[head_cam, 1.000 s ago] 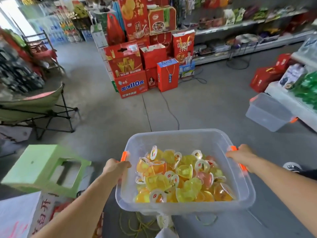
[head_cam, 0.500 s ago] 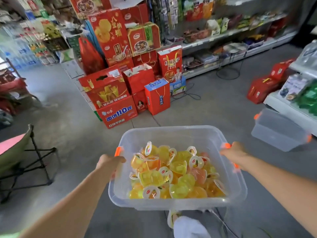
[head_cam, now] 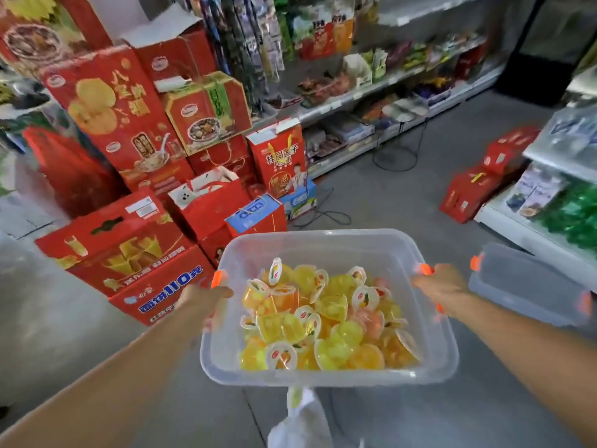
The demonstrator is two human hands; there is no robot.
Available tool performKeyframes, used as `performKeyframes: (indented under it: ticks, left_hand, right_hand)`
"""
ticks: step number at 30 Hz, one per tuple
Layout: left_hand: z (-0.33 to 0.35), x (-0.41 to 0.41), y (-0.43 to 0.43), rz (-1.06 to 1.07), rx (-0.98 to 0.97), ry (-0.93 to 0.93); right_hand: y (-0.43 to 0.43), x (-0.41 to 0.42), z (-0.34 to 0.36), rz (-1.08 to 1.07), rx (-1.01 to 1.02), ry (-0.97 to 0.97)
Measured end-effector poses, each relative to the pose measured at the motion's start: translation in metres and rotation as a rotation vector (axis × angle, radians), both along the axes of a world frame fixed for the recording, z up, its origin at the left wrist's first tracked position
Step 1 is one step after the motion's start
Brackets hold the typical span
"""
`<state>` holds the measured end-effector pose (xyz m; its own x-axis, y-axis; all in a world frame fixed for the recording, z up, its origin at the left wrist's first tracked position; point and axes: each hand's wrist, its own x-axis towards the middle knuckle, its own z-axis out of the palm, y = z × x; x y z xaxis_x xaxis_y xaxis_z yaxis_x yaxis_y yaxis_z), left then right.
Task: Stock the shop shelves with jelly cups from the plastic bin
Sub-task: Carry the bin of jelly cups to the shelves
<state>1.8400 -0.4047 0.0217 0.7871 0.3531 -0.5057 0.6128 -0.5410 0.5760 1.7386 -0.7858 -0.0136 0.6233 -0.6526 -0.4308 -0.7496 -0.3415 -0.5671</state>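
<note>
One red carton (head_cam: 161, 294) reads "110"; left grip (head_cam: 203, 302), right grip (head_cam: 443, 286) hold plastic bin (head_cam: 323, 377).

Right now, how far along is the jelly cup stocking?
Early. Done: the plastic bin is up off the floor. In hand: the left hand and right hand grip its orange-handled sides. Left: the jelly cups fill the bin, none is in either hand, and all must reach a shelf, perhaps the white shelf on the right.
</note>
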Motion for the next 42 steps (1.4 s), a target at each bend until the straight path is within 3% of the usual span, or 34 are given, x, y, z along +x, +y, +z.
performKeyframes:
  ticks: [6, 19, 35, 39, 42]
  left_hand:
    - [-0.006, 0.179, -0.081, -0.187, -0.015, -0.031]
    - [-0.017, 0.492, -0.327, -0.374, -0.014, -0.044]
    - [-0.052, 0.81, -0.633, -0.378, -0.086, -0.048]
    - [-0.068, 0.898, -0.7, -0.345, -0.021, 0.05]
    - [-0.073, 0.959, -0.755, -0.321, -0.076, 0.041]
  right_hand:
    - [-0.074, 0.132, -0.01, -0.121, -0.012, -0.008]
    - [-0.29, 0.377, -0.008, -0.328, 0.004, -0.053]
    - [-0.603, 0.707, -0.014, -0.335, -0.021, -0.019]
    - [-0.671, 0.792, -0.025, -0.331, -0.017, -0.022]
    - [-0.725, 0.852, -0.032, -0.359, 0.003, -0.028]
